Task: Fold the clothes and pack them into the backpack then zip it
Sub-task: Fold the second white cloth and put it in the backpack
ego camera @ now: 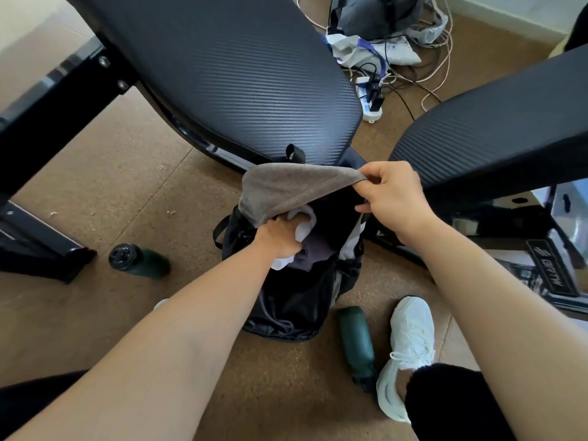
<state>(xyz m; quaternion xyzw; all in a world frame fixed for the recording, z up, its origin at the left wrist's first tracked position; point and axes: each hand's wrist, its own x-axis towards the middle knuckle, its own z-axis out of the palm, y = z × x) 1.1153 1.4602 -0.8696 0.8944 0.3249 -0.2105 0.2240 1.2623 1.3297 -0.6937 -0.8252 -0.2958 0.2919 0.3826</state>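
Packing stage, well advanced. The black backpack stands open on the floor, already holding pale clothes. Left hand fingers grip cloth inside; right hand fingers pinch a grey garment over the mouth. Zipping remains.

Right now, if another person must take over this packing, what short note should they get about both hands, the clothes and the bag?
Left hand: inside the open black backpack, gripping the lower edge of the grey-brown cloth beside a white garment.
Right hand: pinches the cloth's upper corner, holding it above the bag mouth.
Done: white and purple clothes already lie in the backpack, which stands on the floor.
Left: push the cloth fully in, then zip the backpack; it is not yet closed.
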